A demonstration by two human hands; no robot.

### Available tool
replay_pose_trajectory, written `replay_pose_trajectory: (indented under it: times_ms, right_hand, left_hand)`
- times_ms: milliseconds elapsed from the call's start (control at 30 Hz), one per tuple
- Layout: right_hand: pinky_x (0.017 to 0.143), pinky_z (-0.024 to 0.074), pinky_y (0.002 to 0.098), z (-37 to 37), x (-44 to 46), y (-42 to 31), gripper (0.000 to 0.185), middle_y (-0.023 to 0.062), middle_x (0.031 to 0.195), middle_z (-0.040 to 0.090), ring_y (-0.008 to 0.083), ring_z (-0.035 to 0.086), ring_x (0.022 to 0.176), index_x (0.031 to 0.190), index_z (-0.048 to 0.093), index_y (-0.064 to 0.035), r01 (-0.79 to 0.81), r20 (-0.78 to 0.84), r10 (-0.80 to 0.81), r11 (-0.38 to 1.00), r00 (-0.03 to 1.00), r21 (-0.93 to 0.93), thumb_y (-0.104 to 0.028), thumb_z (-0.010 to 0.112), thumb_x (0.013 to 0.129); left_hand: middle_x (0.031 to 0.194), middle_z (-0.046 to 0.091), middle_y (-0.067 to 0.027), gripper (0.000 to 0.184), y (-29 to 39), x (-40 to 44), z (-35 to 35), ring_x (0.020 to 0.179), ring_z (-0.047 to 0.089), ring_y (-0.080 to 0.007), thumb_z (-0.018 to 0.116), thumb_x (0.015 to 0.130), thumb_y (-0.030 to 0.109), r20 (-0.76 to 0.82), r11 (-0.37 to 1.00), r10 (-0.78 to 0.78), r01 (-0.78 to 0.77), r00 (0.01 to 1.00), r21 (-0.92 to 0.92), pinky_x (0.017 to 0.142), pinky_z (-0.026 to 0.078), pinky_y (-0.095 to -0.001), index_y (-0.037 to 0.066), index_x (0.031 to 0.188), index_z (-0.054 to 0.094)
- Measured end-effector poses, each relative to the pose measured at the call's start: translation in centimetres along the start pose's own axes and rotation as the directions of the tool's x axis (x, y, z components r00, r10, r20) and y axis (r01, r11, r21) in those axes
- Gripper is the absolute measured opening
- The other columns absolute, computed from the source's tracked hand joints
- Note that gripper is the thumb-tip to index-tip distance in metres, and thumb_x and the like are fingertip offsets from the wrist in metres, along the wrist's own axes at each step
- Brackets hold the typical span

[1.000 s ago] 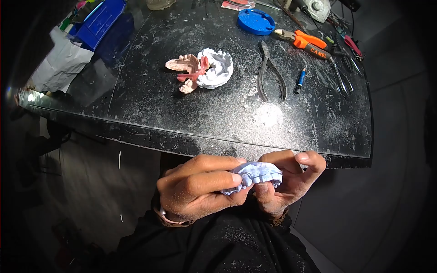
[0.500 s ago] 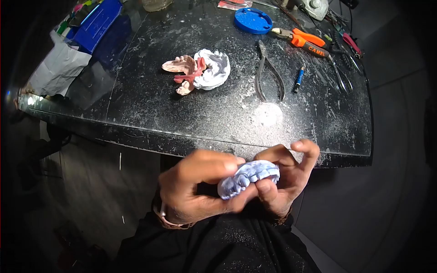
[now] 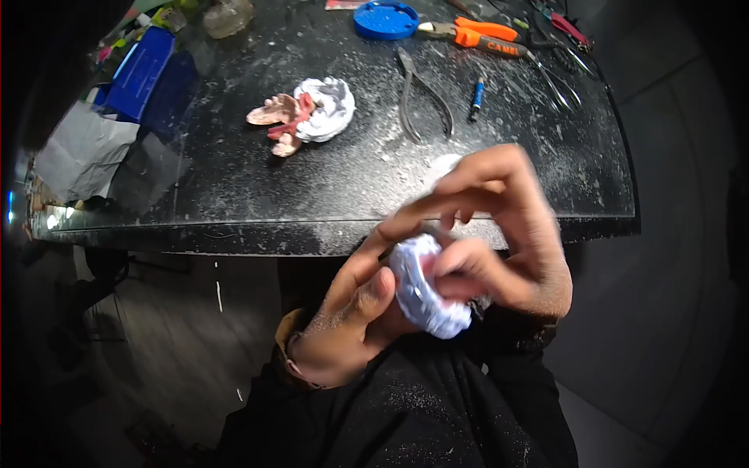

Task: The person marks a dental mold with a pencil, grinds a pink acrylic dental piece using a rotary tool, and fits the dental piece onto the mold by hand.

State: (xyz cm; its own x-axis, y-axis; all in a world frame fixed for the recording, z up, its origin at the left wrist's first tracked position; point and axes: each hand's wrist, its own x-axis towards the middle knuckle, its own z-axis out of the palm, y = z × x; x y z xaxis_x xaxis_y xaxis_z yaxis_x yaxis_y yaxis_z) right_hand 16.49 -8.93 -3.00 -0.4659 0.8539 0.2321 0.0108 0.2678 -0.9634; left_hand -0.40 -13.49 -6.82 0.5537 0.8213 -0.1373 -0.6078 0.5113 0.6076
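CAMEL pliers on a dusty counter, a pale blue dental cast between two hands

The pale blue dental cast is in front of the person's lap, just off the near edge of the dark counter. The left hand cradles it from the side, thumb raised along its outer face. The right hand arches over it, fingers bent, the thumb side at the hollow of the cast; blur hides whether those fingertips pinch it or only touch it.

One word can be read clearly — CAMEL, on the dark part of a handle of the orange-handled pliers. Their jaws point towards a round blue lid, just beside them. No lettering is readable on the short blue pencil-like tool, which lies near the plain metal pliers, nor on the blue bin at the left.

A white dental cast rests on the counter, touching a red piece — pinkish tooth-bearing pieces lie against that. A crumpled paper sits below the bin, and white powder speckles the counter and the dark clothing.
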Motion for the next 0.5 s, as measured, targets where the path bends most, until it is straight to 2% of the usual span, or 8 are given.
replay_pose_trajectory:
  times_ms: [33, 67, 133, 200, 267, 333, 367, 500]
  right_hand:
    - [0.077, 0.0402, 0.0292, 0.2, 0.1, -0.4, 0.039, 0.0172, 0.097, 0.063, 0.0152, 0.053, 0.086, 0.105, 0.040, -0.0052, 0.023, -0.117, -0.034, 0.995, 0.993, -0.094, -0.023, 0.065, 0.082]
    - [0.074, 0.0424, 0.0295, 0.5, 0.0, 0.0, 0.039, 0.0155, 0.095, 0.062, 0.0170, 0.055, 0.085, 0.102, 0.043, -0.0050, 0.180, -0.158, -0.199, 0.976, 0.967, -0.123, -0.021, 0.070, 0.077]
    - [0.069, 0.0467, 0.0302, 1.2, -0.3, 0.8, 0.042, 0.0121, 0.093, 0.059, 0.0207, 0.058, 0.083, 0.094, 0.051, -0.0047, 0.464, -0.226, -0.510, 0.856, 0.830, -0.228, -0.015, 0.079, 0.065]
    - [0.068, 0.0477, 0.0285, 2.5, -1.0, 0.4, 0.043, 0.0093, 0.091, 0.058, 0.0213, 0.059, 0.083, 0.089, 0.054, -0.0071, 0.408, -0.184, -0.540, 0.782, 0.822, -0.470, -0.013, 0.083, 0.058]
    - [0.068, 0.0487, 0.0280, 4.2, -1.1, 2.0, 0.041, 0.0091, 0.093, 0.058, 0.0220, 0.059, 0.084, 0.086, 0.055, -0.0089, 0.437, -0.280, -0.597, 0.769, 0.752, -0.466, -0.010, 0.083, 0.056]
    - [0.070, 0.0496, 0.0295, 4.4, -1.1, 2.4, 0.040, 0.0097, 0.095, 0.058, 0.0220, 0.059, 0.084, 0.087, 0.057, -0.0094, 0.450, -0.307, -0.605, 0.773, 0.734, -0.448, -0.005, 0.082, 0.056]
    - [0.070, 0.0497, 0.0296, 4.4, -1.1, 2.5, 0.040, 0.0100, 0.095, 0.058, 0.0221, 0.059, 0.085, 0.087, 0.057, -0.0094, 0.460, -0.316, -0.608, 0.776, 0.728, -0.432, -0.004, 0.082, 0.056]
    - [0.073, 0.0498, 0.0300, 4.7, -0.9, 2.7, 0.037, 0.0105, 0.096, 0.057, 0.0225, 0.059, 0.087, 0.088, 0.060, -0.0090, 0.477, -0.337, -0.601, 0.791, 0.724, -0.383, 0.001, 0.078, 0.056]
  left_hand:
    - [0.129, 0.039, -0.0178, 0.076, -0.5, 0.2, -0.1, 0.121, 0.042, -0.0330, 0.054, 0.086, 0.043, 0.020, 0.983, 0.089, -0.085, 0.996, -0.162, 0.098, 0.042, -0.0437, 0.001, 0.137, 0.018]
    - [0.129, 0.037, -0.0151, 0.064, -0.9, 0.5, -0.5, 0.124, 0.038, -0.0348, 0.049, 0.091, 0.033, 0.030, 0.933, 0.186, -0.167, 0.982, -0.318, 0.098, 0.043, -0.0430, 0.003, 0.138, 0.018]
    - [0.134, 0.034, -0.0153, 0.058, -0.8, 1.1, -0.7, 0.128, 0.031, -0.0382, 0.047, 0.092, 0.026, 0.038, 0.892, 0.362, -0.335, 0.931, -0.305, 0.103, 0.036, -0.0444, 0.005, 0.138, 0.019]
    - [0.134, 0.034, -0.0149, 0.058, -0.8, 1.1, -0.5, 0.129, 0.029, -0.0386, 0.048, 0.091, 0.024, -0.013, 0.850, 0.437, -0.418, 0.899, -0.321, 0.104, 0.035, -0.0444, 0.005, 0.138, 0.019]
    - [0.132, 0.034, -0.0138, 0.058, -0.7, 1.1, -0.1, 0.130, 0.027, -0.0390, 0.049, 0.091, 0.023, -0.024, 0.830, 0.519, -0.511, 0.854, -0.225, 0.100, 0.040, -0.0450, 0.006, 0.137, 0.020]
    - [0.132, 0.034, -0.0134, 0.058, -0.7, 1.1, -0.3, 0.130, 0.027, -0.0394, 0.050, 0.090, 0.023, -0.001, 0.807, 0.577, -0.571, 0.817, -0.152, 0.098, 0.042, -0.0450, 0.006, 0.137, 0.021]
    - [0.131, 0.034, -0.0143, 0.058, -0.8, 1.1, -0.2, 0.130, 0.027, -0.0400, 0.051, 0.090, 0.021, -0.006, 0.790, 0.596, -0.587, 0.803, -0.176, 0.095, 0.044, -0.0444, 0.005, 0.136, 0.021]
    - [0.130, 0.034, -0.0162, 0.060, -0.9, 1.0, 0.4, 0.130, 0.027, -0.0409, 0.054, 0.088, 0.018, -0.061, 0.757, 0.639, -0.641, 0.767, -0.130, 0.097, 0.042, -0.0456, 0.002, 0.135, 0.021]
